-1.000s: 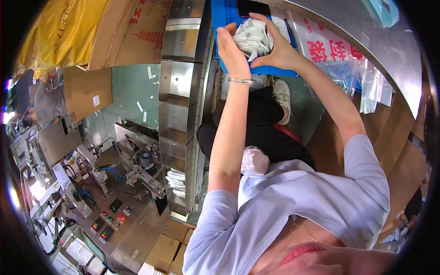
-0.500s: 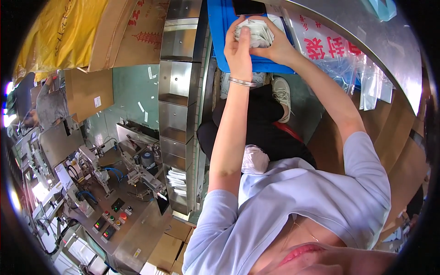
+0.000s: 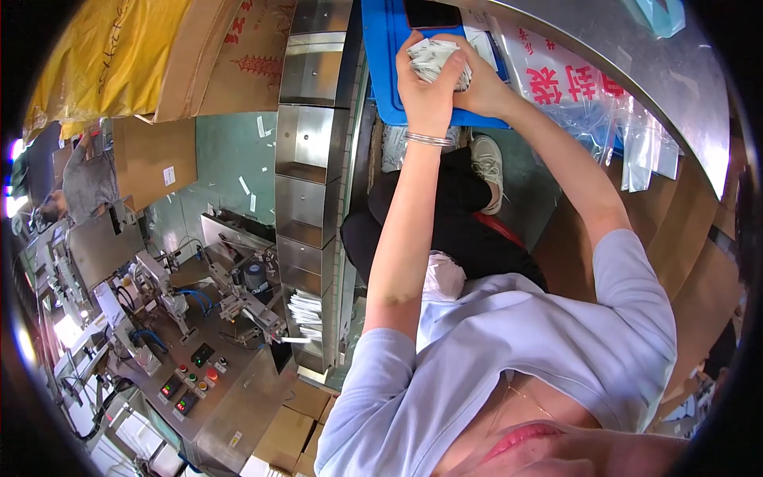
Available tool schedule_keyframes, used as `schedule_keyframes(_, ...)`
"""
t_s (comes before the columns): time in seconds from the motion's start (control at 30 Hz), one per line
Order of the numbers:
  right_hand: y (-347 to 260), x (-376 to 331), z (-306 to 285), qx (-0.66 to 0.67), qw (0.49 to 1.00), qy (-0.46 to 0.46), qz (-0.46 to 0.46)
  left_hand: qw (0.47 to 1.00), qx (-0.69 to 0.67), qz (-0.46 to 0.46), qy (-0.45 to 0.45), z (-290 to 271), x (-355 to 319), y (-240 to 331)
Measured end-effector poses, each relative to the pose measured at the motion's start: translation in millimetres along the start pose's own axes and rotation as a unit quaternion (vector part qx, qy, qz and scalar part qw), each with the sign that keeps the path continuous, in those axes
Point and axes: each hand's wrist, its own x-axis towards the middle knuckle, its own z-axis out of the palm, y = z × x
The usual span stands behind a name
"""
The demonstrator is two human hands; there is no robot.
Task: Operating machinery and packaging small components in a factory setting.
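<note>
A thick bundle of small flat white packets (image 3: 435, 60) is cupped between both hands over a blue tray (image 3: 384, 48). My left hand (image 3: 426, 97), with a bangle at its wrist, wraps the near left side, thumb across the bundle. My right hand (image 3: 482, 86) closes round the right side, its fingers partly hidden behind the packets. Just beyond the hands, a dark phone (image 3: 431, 13) lies on the tray.
Left of me runs a steel trough with compartments (image 3: 304, 143); one holds several white packets (image 3: 305, 308). A machine with buttons (image 3: 189, 381) stands beyond it. Clear plastic bags with red print (image 3: 556, 71) lie right of the tray. Cardboard boxes (image 3: 218, 63) stand upper left.
Both hands have shifted slightly, turning the bundle, and the left thumb has moved rightward across it. At the machine's end, a white packet now juts out over the trough.
</note>
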Motion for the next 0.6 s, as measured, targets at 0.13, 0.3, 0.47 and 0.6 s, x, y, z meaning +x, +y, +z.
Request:
schedule_keyframes(0.13, -3, 0, 2, 0.018, 1.000, 0.017, -0.015, 0.998, -0.047, -0.029, 0.002, 1, -1, 4)
schedule_keyframes(0.3, -18, 0, 5, 0.071, 0.996, 0.041, 0.027, 0.983, -0.144, -0.116, -0.007, -8, -12, 23)
schedule_keyframes(0.47, -56, -26, 18, 0.165, 0.986, -0.013, 0.030, 0.968, -0.213, -0.111, -0.068, -28, -59, 66)
schedule_keyframes(0.6, -92, -68, 30, 0.203, 0.964, -0.108, 0.132, 0.898, -0.385, -0.213, 0.004, -66, -124, 98)
